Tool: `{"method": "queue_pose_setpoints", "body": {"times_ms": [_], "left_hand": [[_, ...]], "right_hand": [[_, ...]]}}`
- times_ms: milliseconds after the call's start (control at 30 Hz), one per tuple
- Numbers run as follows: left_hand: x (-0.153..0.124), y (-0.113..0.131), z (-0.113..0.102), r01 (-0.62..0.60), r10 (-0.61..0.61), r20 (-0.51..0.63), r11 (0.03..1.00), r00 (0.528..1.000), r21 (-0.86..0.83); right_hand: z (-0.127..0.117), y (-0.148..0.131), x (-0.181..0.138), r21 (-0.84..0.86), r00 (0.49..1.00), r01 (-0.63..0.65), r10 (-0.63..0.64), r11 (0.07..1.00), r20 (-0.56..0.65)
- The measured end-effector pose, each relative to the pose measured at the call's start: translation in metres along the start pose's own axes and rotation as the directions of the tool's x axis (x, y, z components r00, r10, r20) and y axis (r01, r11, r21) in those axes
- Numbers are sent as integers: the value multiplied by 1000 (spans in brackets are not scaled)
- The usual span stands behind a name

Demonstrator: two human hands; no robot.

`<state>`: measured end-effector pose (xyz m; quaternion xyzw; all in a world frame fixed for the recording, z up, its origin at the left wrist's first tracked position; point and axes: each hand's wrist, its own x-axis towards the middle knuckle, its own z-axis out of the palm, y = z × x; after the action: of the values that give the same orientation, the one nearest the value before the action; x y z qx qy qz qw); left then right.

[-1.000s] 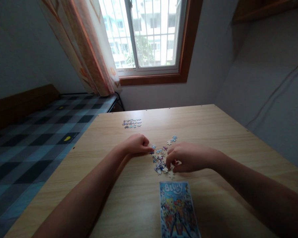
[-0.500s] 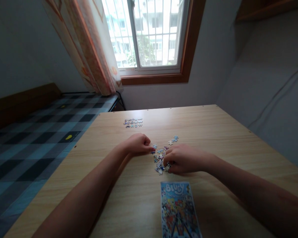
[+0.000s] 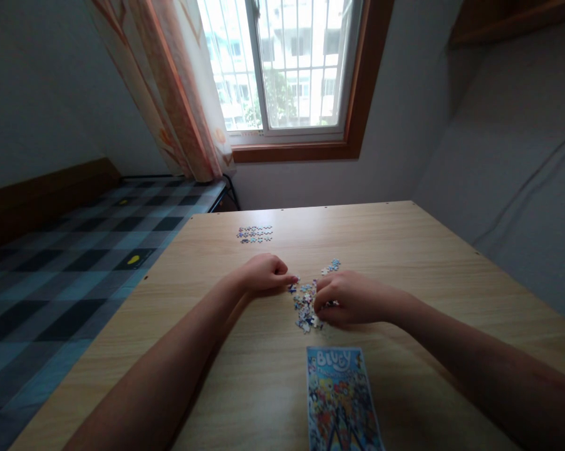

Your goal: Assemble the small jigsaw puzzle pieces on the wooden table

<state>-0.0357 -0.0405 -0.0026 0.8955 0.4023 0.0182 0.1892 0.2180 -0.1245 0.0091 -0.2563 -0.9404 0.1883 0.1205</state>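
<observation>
Pale wood-grain laminate covers the table [image 3: 404,250], smooth and flat. On its near edge lies a glossy rectangular picture card [image 3: 341,401], long axis pointing away from the person, title at the far end. The left hand [image 3: 264,274] has barely moved, curled shut in a loose fist, its fingertip touching the loose pieces [image 3: 305,307]. The right hand [image 3: 348,299] has slid slightly leftward, fingers bent down into this ragged strip, which lies mid-table and runs towards far-right; any grip is hidden.
</observation>
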Motion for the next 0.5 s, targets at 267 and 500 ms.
{"method": "queue_pose_setpoints", "body": {"times_ms": [267, 500], "left_hand": [[0, -1, 1, 5, -5, -2, 1000, 1000, 0], [4, -1, 9, 74, -66, -147, 996, 987, 51]], "right_hand": [[1, 11, 3, 195, 941, -90, 147, 977, -304], [4, 41, 1, 277, 770, -270, 380, 922, -513]]}}
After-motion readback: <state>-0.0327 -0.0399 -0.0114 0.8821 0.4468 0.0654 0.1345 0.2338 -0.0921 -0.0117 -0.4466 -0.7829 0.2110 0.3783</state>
